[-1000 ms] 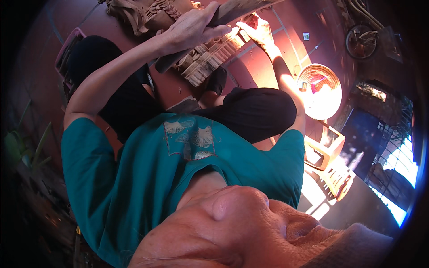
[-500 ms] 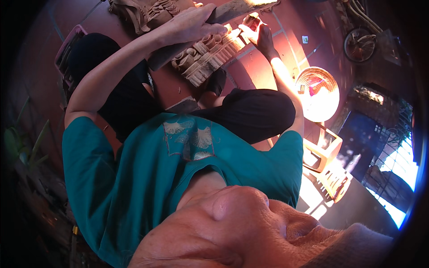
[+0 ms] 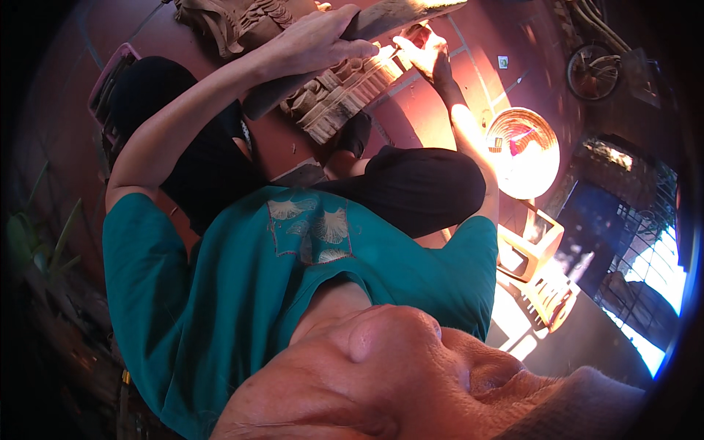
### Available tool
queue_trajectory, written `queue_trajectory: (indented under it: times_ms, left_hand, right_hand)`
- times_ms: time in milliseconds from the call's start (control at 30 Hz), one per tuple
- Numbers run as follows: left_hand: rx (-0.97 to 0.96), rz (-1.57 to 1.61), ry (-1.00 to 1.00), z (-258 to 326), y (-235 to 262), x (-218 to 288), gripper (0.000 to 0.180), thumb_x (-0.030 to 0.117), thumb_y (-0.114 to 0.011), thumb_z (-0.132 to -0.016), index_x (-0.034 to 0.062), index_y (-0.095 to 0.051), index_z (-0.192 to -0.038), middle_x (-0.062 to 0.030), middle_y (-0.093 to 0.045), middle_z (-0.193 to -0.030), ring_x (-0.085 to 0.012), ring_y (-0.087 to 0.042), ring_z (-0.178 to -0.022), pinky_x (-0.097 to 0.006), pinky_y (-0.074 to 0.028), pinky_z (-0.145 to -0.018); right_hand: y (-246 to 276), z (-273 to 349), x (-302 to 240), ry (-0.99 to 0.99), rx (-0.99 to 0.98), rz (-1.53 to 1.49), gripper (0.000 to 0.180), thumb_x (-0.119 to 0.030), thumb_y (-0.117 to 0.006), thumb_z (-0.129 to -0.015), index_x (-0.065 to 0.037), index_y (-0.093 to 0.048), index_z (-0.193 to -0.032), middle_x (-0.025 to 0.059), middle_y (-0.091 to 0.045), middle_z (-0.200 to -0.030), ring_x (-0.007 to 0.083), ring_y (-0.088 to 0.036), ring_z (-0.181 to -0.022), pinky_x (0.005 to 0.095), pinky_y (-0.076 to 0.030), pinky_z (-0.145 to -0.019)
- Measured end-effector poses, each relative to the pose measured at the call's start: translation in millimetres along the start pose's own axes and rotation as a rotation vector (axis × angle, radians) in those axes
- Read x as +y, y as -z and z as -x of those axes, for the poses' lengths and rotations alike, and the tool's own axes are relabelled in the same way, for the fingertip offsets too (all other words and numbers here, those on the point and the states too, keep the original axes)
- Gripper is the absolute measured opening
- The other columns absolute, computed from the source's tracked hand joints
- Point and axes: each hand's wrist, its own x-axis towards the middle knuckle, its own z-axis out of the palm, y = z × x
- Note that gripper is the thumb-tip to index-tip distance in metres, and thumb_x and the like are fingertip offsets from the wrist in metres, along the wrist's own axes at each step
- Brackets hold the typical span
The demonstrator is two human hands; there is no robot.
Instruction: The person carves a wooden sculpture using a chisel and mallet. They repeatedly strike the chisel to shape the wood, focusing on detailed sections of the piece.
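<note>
My left hand [image 3: 312, 45] is closed over a long, flat wooden board [image 3: 400, 16], which slants up to the right across the carving below. The board's dark lower end shows beside my left forearm. Beneath it lies a carved wooden piece [image 3: 334, 103] with ridged mouldings and scrollwork, partly covered by the board and the hand. At its sunlit far right end is my right hand [image 3: 429, 57], with thumb and fingers bent around something reddish brown. Glare hides whether that is part of the carving.
Another carved wooden piece [image 3: 242, 26] lies farther off on the red tiled floor [image 3: 469, 81]. To the right are a round woven basket or hat [image 3: 524, 150] in bright sun, a wooden frame [image 3: 539, 246] and a wheel [image 3: 592, 72]. My bent legs [image 3: 425, 187] flank the near side.
The board and my left hand have shifted slightly up and to the right. My right hand has moved only a little, staying at the carving's end.
</note>
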Motion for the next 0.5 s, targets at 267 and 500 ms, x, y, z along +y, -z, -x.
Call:
queue_trajectory:
  times_ms: [267,500]
  left_hand:
    - [0.086,0.036,-0.125,2.5,-4.6,2.1,0.057,0.045,-0.067,-0.096,-0.0013,-0.053,-0.127,-0.0070,-0.062,-0.069,-0.0123,-0.060,-0.053,-0.030,-0.050,-0.049]
    - [-0.083,-0.171,-0.059,-6.9,-6.2,-19.7,0.053,0.043,-0.066,-0.097,-0.0019,-0.052,-0.120,-0.0087,-0.062,-0.070,-0.0146,-0.061,-0.052,-0.031,-0.050,-0.049]
  right_hand:
    - [5.5,-2.2,-22.9,-0.133,-0.102,0.055,0.038,-0.035,-0.079,-0.084,-0.008,-0.065,-0.107,0.0075,-0.072,-0.081,0.0180,-0.068,-0.072,0.0347,-0.054,-0.071]
    - [-3.9,0.0,2.3,0.065,0.009,0.211,0.035,-0.035,-0.079,-0.086,-0.002,-0.067,-0.093,0.0124,-0.070,-0.075,0.0232,-0.069,-0.068,0.0351,-0.054,-0.065]
